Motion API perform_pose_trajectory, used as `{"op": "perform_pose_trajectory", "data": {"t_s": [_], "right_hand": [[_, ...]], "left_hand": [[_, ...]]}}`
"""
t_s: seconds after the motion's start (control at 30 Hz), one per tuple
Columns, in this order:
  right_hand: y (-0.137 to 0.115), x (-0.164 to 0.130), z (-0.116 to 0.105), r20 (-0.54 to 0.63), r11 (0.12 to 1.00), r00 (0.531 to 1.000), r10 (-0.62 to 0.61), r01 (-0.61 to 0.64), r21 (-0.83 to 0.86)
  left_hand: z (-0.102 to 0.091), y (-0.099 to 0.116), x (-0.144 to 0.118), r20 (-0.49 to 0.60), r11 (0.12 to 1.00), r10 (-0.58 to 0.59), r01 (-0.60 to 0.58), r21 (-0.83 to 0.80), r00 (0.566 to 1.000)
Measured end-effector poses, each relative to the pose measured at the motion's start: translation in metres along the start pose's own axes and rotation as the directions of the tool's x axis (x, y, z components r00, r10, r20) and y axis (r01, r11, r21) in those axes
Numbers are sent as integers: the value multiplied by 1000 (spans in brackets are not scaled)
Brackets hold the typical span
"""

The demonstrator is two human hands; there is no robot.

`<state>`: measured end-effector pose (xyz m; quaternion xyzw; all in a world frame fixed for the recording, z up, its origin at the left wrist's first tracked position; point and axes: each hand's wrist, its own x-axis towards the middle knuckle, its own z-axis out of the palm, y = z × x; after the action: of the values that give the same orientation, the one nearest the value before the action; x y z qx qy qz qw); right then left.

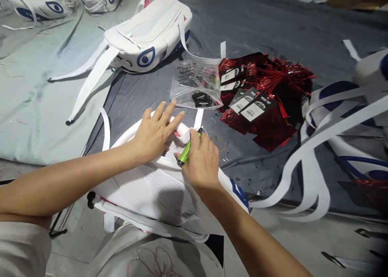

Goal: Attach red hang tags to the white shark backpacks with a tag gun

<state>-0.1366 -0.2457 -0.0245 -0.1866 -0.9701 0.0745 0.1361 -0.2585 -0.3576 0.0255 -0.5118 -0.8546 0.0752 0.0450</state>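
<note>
Closest to us, a white backpack (163,192) leans at the near edge of the desk (281,30), our left grip (153,137) spread wide on its top while our right grip (201,160) holds a green pen-shaped tool (185,152) beside a rolled white piece (182,131), perhaps the handle. We judge the step in hand as work at that piece; next calls for steady fabric and careful tool control. Beyond, we see black-and-white hang tags (257,107), a clear plastic bag (186,89) and a second white backpack (151,30).
</note>
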Motion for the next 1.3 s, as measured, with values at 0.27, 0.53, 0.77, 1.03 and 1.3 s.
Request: {"op": "perform_pose_trajectory", "data": {"t_s": [0.27, 0.53, 0.77, 1.03, 1.3], "right_hand": [[-1, 1, 1, -15, 999, 1000, -16, 15, -37], [28, -15, -14, -134, 987, 978, -160, 162, 3], [31, -32, -44, -197, 836, 980, -39, 140, 530], [29, -1, -48, 230, 786, 910, -344, 146, 600], [27, -9, -44, 61, 749, 875, -480, 372, 549]], "left_hand": [[6, 1, 6, -48, 993, 121, -121, 7, 991], [9, 0, 3, -88, 993, 117, -119, -14, 989], [7, 2, 4, -70, 994, 102, -105, -36, 992], [8, 1, 7, -68, 993, 105, -108, -52, 992], [6, -2, 9, -79, 992, 105, -110, -67, 991]]}}
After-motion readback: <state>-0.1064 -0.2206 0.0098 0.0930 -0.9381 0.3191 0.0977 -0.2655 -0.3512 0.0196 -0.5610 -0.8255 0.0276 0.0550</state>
